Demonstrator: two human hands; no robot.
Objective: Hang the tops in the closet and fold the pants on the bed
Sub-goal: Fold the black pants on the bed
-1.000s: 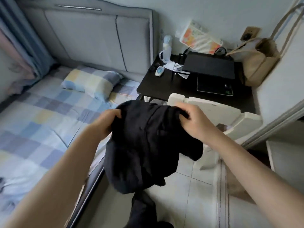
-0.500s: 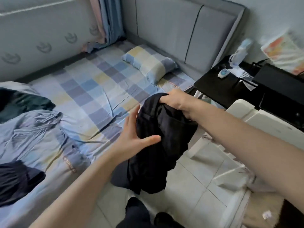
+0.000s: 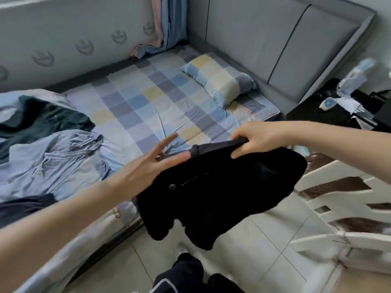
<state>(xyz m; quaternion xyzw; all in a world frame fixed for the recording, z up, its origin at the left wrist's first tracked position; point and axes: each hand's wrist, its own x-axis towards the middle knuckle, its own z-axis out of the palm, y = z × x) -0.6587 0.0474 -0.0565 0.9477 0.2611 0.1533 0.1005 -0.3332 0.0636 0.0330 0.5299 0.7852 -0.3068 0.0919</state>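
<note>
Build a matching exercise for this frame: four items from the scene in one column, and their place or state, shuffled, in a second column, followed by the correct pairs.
Column 1
1. black pants
2. checked pillow
3. light blue garment
4. left hand

Column 2
A. lies on the bed next to the grey headboard
B. fingers spread, reaching for the waistband
C. hangs from the right hand over the floor beside the bed
D. lies crumpled on the bed's left side

Pairs: 1-C, 2-A, 3-D, 4-B
</note>
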